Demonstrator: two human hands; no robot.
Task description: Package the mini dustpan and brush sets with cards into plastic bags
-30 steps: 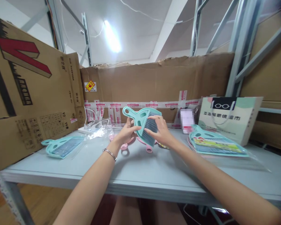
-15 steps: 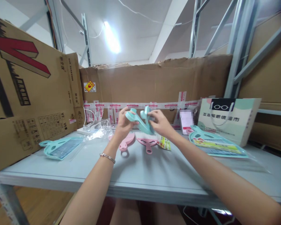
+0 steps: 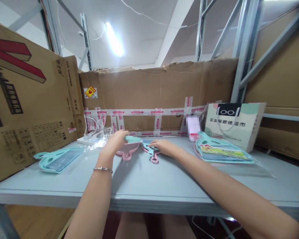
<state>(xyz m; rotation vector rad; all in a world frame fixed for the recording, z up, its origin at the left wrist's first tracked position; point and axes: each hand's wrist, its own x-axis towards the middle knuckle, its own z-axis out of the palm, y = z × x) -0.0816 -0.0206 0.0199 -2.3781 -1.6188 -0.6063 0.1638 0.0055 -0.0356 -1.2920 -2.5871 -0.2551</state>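
My left hand (image 3: pixel 116 141) is closed on a teal dustpan (image 3: pixel 132 139), tilted just behind a pink dustpan (image 3: pixel 127 150); the hand hides part of both. A teal hand brush (image 3: pixel 149 150) lies over a pink hand brush (image 3: pixel 154 160), beside the dustpans. Fingers of my right hand (image 3: pixel 163 146) are closed at the teal brush's right side. Bristles of the teal brush point to the back.
At left lies a bagged teal dustpan-and-brush set (image 3: pixel 61 158). Similar packaged sets (image 3: pixel 221 151) are stacked at right, before a paper bag (image 3: pixel 235 124). A phone (image 3: pixel 193 127) leans at the back. Cardboard boxes (image 3: pixel 144 89) wall the table (image 3: pixel 139 186).
Both hands have come down and apart from in front of the cardboard. The teal dustpan went left to the pink dustpan, and the teal brush went down onto the pink brush.
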